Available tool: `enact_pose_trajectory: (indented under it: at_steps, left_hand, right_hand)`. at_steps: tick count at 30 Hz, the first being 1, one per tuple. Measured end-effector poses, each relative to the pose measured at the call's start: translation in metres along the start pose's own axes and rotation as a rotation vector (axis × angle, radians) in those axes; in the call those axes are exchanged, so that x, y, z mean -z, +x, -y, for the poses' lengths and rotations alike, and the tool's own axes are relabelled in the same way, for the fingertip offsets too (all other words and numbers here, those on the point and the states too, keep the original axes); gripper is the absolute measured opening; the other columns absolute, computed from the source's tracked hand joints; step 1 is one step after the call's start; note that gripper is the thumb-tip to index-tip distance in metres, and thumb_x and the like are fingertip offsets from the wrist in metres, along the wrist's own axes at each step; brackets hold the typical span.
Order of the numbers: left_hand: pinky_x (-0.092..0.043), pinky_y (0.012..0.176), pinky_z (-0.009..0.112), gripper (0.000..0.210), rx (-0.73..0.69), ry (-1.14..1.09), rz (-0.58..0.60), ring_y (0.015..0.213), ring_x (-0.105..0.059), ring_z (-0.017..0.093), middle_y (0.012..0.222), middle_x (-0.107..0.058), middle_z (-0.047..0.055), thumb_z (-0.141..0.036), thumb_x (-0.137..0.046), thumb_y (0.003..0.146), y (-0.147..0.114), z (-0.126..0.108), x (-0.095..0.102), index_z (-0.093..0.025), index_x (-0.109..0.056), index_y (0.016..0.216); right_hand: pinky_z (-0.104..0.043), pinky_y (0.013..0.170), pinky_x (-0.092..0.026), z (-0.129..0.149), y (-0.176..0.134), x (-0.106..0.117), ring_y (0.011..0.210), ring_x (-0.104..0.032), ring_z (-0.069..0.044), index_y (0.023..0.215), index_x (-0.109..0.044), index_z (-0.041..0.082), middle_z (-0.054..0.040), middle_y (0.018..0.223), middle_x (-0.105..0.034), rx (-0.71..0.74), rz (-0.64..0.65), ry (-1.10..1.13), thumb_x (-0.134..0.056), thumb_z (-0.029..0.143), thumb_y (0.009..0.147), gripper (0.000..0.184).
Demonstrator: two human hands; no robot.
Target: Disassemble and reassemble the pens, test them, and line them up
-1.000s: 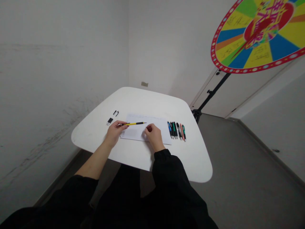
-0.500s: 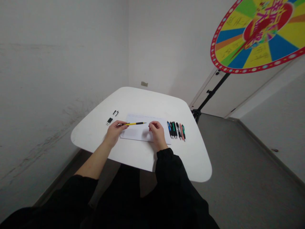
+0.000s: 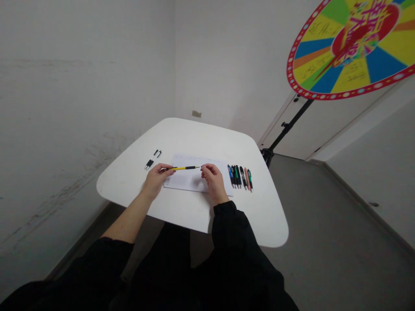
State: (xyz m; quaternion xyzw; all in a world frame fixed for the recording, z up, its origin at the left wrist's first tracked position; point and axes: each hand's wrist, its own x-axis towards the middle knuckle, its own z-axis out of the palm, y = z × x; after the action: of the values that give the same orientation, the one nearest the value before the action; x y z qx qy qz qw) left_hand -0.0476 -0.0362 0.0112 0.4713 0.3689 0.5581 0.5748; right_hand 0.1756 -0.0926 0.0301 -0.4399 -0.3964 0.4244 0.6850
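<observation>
A yellow pen (image 3: 180, 168) with a black grip lies level in my left hand (image 3: 156, 179), whose closed fingers hold its rear end. Its thin tip points right. At that tip, my right hand (image 3: 213, 180) has thumb and forefinger pinched together; a small dark bit shows at the fingertips, too small to name. Whether it touches the tip is unclear. Beneath both hands lies a white paper pad (image 3: 188, 182) with faint writing along its top edge.
On the white table (image 3: 194, 134), two black and clear pens (image 3: 151, 160) lie at the left. Several pens (image 3: 238, 176), blue, green, black and pink, lie in a row right of the paper. A colourful prize wheel (image 3: 350, 47) on a black stand (image 3: 292, 125) is beyond the table's right side.
My right hand has moved slightly left, bringing its pinched fingertips up close to the yellow pen's tip. My left hand and the pen are nearly still.
</observation>
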Motion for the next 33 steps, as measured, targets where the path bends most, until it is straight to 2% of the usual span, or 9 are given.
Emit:
enact_pose_trajectory:
  at_steps: [9,20,27,33]
  left_hand:
    - [-0.057,0.087,0.037,0.04,-0.022,0.016,0.002,0.087,-0.074,0.022,0.087,-0.078,0.006,-0.036,-0.095,0.058,0.001,0.0028,0.001,-0.02,-0.074,0.088]
    - [-0.056,0.088,0.036,0.039,-0.02,0.029,0.006,0.086,-0.074,0.021,0.087,-0.078,0.006,-0.034,-0.094,0.06,0.0006,0.0019,0.0005,-0.019,-0.074,0.089]
    - [-0.057,0.079,0.034,0.041,-0.007,0.049,0.012,0.088,-0.074,0.023,0.089,-0.078,0.007,-0.036,-0.095,0.059,-0.0003,0.0007,0.0002,-0.019,-0.074,0.09]
    - [-0.055,0.081,0.034,0.037,-0.047,0.07,-0.006,0.086,-0.072,0.021,0.087,-0.077,0.006,-0.034,-0.094,0.06,-0.0007,0.0008,-0.0009,-0.019,-0.075,0.087]
  right_hand:
    - [-0.029,0.065,-0.044,-0.0029,0.0002,-0.0017,0.068,-0.054,-0.013,0.087,-0.072,0.023,0.0005,0.082,-0.068,-0.007,0.032,0.001,-0.08,0.038,0.072,0.023]
    - [-0.031,0.068,-0.047,-0.0016,-0.0017,-0.003,0.076,-0.059,-0.016,0.09,-0.072,0.023,-0.0018,0.087,-0.07,0.001,0.041,-0.085,-0.08,0.043,0.072,0.028]
    - [-0.03,0.067,-0.048,-0.0007,-0.0015,-0.0027,0.076,-0.06,-0.017,0.091,-0.071,0.023,-0.0021,0.088,-0.07,0.021,0.024,-0.117,-0.077,0.044,0.074,0.028]
    - [-0.03,0.066,-0.048,-0.0001,-0.0019,-0.0029,0.076,-0.065,-0.017,0.091,-0.071,0.023,-0.0023,0.087,-0.07,0.023,0.056,-0.12,-0.078,0.044,0.075,0.027]
